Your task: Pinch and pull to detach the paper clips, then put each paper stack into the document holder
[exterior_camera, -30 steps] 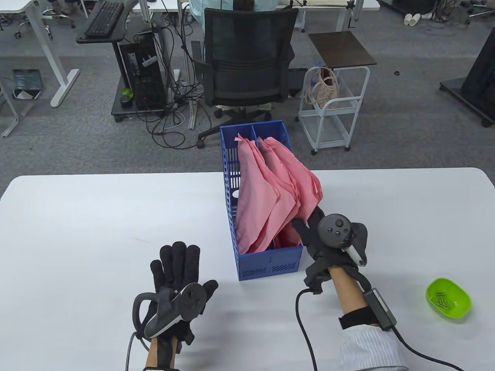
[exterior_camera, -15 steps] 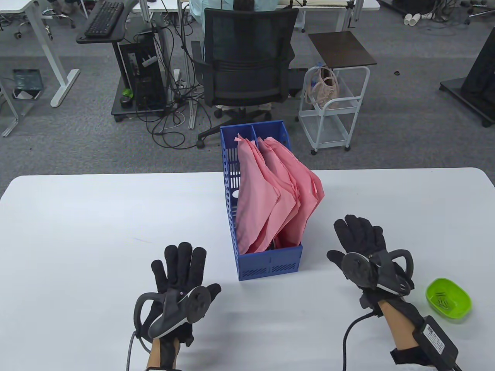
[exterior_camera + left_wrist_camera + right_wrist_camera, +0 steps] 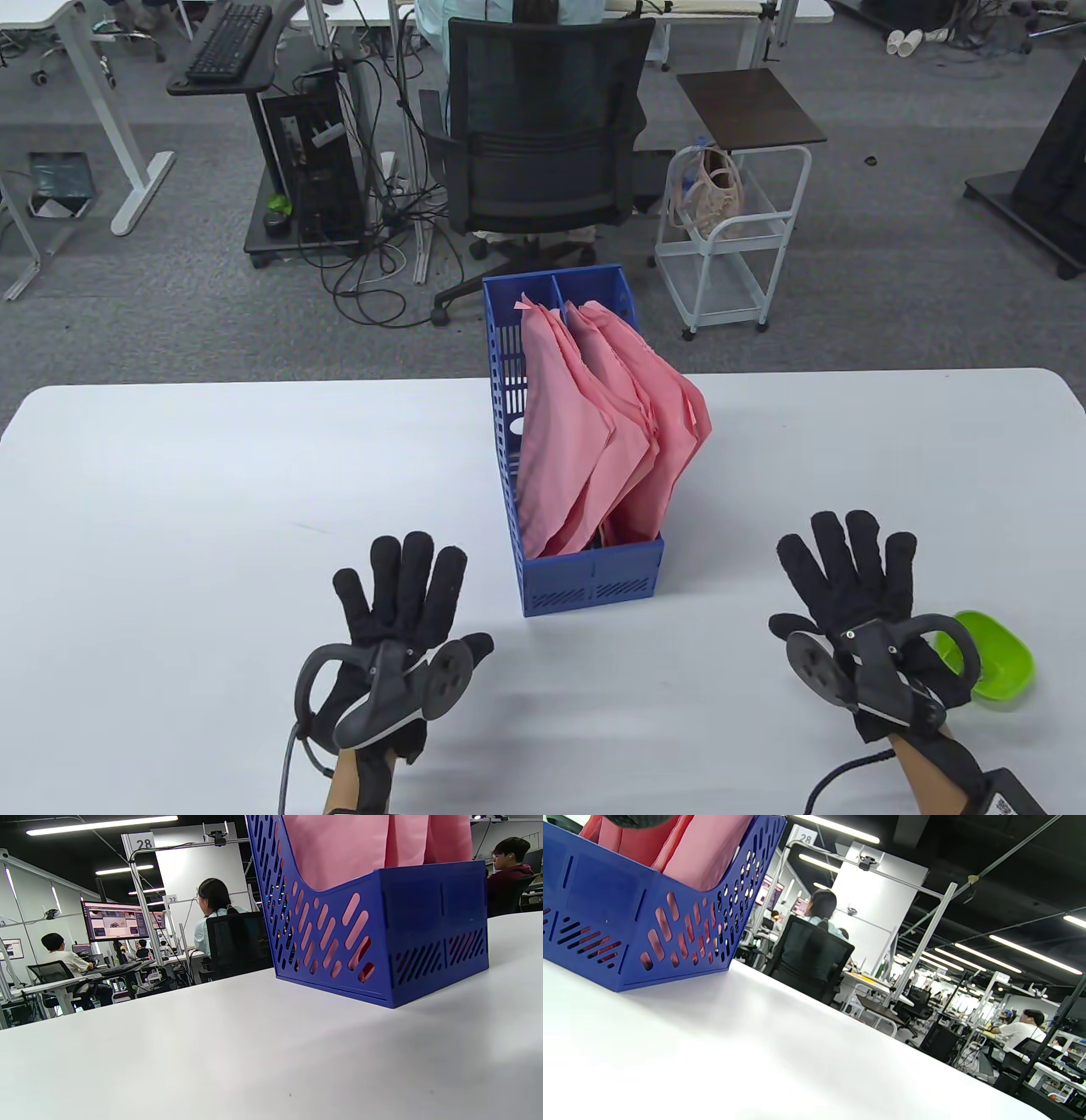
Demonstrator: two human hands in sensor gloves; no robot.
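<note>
Blue document holder stands at mid-width of the white table, its long axis running from the near edge toward the far edge, tall back end at the far edge and low open front facing the near edge. Pink paper stacks sit inside, leaning rightward; their upper corners overhang the holder's right wall. Slotted side walls show pink through the holes in both wrist views. Left hand lies flat on the table near the near edge, left of the holder, fingers straight and spread, holding nothing. Right hand likewise flat, released, right of the holder, apart from it. Green dish just right of the right hand, partly hidden by its tracker; contents not readable. Open tabletop on both sides of the holder. Beyond the far edge: black office chair, white trolley.
</note>
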